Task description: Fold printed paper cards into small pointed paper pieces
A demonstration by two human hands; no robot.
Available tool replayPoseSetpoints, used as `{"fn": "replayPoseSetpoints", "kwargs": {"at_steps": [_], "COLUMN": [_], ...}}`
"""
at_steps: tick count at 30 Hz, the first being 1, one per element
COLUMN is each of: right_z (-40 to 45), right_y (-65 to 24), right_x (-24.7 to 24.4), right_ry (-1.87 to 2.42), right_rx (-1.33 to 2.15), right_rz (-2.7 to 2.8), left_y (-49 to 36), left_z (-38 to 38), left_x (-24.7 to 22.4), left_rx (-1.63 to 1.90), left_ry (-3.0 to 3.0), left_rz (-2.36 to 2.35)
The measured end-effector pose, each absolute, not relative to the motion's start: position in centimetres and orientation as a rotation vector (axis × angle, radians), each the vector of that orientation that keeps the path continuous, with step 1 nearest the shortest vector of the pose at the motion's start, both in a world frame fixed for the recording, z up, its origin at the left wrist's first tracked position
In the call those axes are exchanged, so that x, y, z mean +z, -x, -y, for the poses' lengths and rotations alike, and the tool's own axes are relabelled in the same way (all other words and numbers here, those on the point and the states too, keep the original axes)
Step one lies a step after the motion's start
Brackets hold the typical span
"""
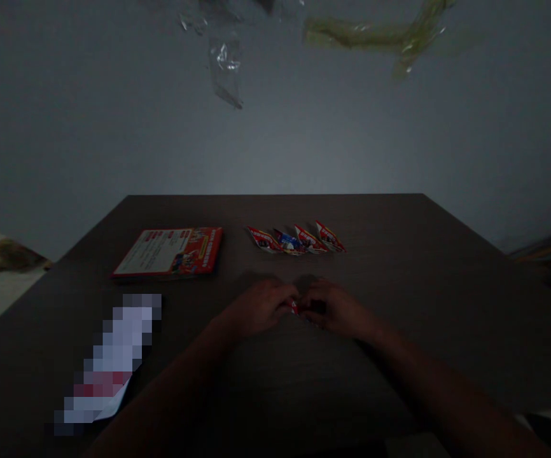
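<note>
My left hand [265, 305] and my right hand [335, 308] meet over the near middle of the table, fingers bent in. Between their fingertips is a small red-and-white printed paper piece [294, 307], mostly hidden by the fingers. Both hands appear closed on it, though the dim light blurs the fingers. Just beyond them lie several folded paper pieces [310, 242] in a row, diamond-shaped with pointed ends. Most are red, and one of them is blue [289, 242].
A red-and-white printed booklet or stack of cards [170, 251] lies at the left of the dark wooden table [428, 254]. Nearer me is a long pale item [113, 356], blurred out by pixels. A wall with peeling yellow tape [361, 33] stands behind the table.
</note>
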State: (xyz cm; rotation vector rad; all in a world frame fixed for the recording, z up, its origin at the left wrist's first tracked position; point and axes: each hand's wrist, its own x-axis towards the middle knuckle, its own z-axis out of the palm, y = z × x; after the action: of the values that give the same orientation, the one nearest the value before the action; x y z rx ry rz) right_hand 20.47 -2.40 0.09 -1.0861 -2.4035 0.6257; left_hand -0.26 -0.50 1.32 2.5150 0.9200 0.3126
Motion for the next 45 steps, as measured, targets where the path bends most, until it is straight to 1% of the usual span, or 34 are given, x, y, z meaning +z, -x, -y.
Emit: {"fn": "replayPoseSetpoints", "kwargs": {"at_steps": [15, 28, 35, 45], "right_z": [2.3, 2.5, 2.6, 3.1], "right_y": [-20.2, -20.2, -20.1, -19.5], "right_x": [-0.1, -0.2, 0.0, 0.8], "right_ry": [1.070, 1.085, 1.188, 1.374], "right_rx": [0.672, 0.619, 0.518, 0.375], "right_rz": [2.381, 2.378, 2.454, 2.534], "left_y": [0.0, -0.1, -0.8, -1.4], "left_z": [0.1, -0.4, -0.3, 0.0], "left_x": [0.7, -0.1, -0.1, -0.8], "left_rx": [0.412, 0.548, 0.549, 0.613], "left_ry": [-2.220, -2.108, -2.131, -2.319], "left_rz": [-0.975, -1.245, -1.513, -1.641]}}
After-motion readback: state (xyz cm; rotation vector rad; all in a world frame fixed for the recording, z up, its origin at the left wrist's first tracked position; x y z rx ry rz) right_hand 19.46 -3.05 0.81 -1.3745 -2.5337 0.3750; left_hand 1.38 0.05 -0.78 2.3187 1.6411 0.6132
